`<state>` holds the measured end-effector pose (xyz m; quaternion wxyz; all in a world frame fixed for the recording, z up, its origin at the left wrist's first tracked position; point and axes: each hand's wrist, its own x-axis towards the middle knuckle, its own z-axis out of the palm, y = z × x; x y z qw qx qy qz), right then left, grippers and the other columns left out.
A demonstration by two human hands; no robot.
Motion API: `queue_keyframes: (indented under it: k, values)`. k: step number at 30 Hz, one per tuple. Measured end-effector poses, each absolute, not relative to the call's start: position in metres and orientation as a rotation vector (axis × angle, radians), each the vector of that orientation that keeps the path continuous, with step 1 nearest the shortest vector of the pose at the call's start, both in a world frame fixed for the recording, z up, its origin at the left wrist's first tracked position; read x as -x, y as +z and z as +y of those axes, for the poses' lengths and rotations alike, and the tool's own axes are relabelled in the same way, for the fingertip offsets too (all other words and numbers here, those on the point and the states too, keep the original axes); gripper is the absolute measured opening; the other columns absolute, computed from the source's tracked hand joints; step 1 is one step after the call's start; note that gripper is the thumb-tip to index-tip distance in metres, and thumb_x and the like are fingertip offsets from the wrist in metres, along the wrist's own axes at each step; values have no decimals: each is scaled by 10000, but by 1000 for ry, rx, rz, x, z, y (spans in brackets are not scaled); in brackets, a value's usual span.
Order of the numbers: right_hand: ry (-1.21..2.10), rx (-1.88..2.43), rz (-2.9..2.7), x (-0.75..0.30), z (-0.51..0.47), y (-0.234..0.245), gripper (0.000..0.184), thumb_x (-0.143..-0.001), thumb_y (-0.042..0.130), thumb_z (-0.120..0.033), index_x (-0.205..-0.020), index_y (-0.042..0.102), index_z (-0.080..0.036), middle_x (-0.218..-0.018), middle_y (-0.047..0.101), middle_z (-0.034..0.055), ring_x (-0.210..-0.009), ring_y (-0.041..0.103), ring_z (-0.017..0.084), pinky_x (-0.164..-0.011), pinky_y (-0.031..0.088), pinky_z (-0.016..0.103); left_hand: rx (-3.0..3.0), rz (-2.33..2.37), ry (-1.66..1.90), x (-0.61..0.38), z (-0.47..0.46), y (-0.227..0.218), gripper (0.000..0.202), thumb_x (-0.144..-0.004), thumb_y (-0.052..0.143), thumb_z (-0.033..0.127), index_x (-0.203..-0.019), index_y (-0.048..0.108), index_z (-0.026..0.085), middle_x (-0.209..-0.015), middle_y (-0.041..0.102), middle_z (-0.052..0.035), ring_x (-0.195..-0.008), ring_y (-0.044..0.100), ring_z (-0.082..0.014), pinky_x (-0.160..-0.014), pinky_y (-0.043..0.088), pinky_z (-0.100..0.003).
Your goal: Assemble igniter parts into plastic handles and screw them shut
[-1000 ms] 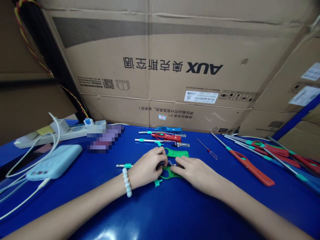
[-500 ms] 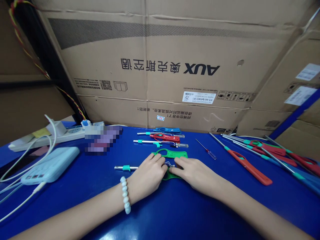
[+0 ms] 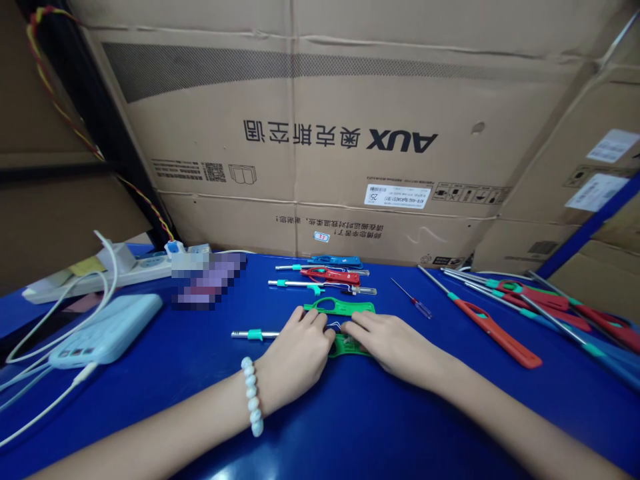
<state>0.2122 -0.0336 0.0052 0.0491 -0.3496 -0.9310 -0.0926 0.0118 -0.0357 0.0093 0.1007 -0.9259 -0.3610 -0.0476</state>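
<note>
A green handle half [image 3: 350,346] of a long-nosed gas lighter lies in front of me, partly hidden by both hands. My left hand [image 3: 305,343] is closed over its left end, where the metal lighter tube [image 3: 270,335] with a turquoise collar runs out to the left. At the handle's right end, my right hand [image 3: 387,337] has its fingers bent and pressed together on it; what sits under the fingertips is hidden. Thin white wires [image 3: 334,325] show between the hands. Just behind lies the other green handle half [image 3: 345,307].
Behind lie opened red [image 3: 333,275] and blue [image 3: 335,261] lighters with loose parts. A small screwdriver [image 3: 413,299] rests to their right, then several long lighters [image 3: 493,327]. On the left are a light-blue power bank [image 3: 107,330], cables and a power strip [image 3: 135,268]. Cardboard [image 3: 325,167] stands behind.
My right hand has shifted slightly, and more of the green handle half now shows between the hands. My left hand stays at about the same spot.
</note>
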Motion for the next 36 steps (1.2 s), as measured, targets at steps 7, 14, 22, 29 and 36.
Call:
queue_keyframes:
  k: [7, 14, 22, 29, 36]
  values:
    - [-69, 1168, -2820, -218, -26, 13, 154, -833, 539, -99, -968, 563, -171, -955, 606, 70, -859, 578, 199, -703, 462, 286, 2724, -1079, -174, -11, -35, 5, 160, -873, 444, 123, -852, 602, 138, -904, 582, -98, -845, 520, -245, -732, 359, -369]
    - [-8, 1263, -2679, -223, -17, 10, 189, -929, 454, -205, -960, 639, -178, -939, 584, 62, -860, 585, 177, -751, 472, 278, 2689, -1049, -190, -13, -36, 1, 146, -862, 454, 102, -847, 596, 134, -901, 577, -99, -847, 510, -251, -731, 352, -369]
    - [-81, 1238, -2702, -214, -11, -4, 173, -904, 497, -176, -953, 663, -170, -925, 605, 73, -856, 587, 185, -747, 475, 289, 2663, -936, -216, -16, -42, -5, 107, -826, 482, 93, -844, 584, 123, -893, 564, -105, -833, 508, -253, -727, 350, -375]
    - [-128, 1222, -2628, -211, -13, -5, 155, -912, 449, -150, -869, 598, -148, -878, 584, 68, -794, 555, 186, -713, 456, 293, 2638, -926, -237, -17, -42, -5, 112, -827, 483, 87, -812, 591, 113, -861, 564, -107, -807, 514, -247, -714, 348, -374]
    - [105, 1267, -2456, -212, -22, 2, 119, -915, 435, -151, -856, 536, -171, -835, 580, 35, -769, 549, 166, -709, 439, 273, 2584, -904, -197, -17, -42, -6, 155, -823, 487, 93, -876, 632, 103, -882, 563, -103, -815, 512, -249, -696, 366, -371]
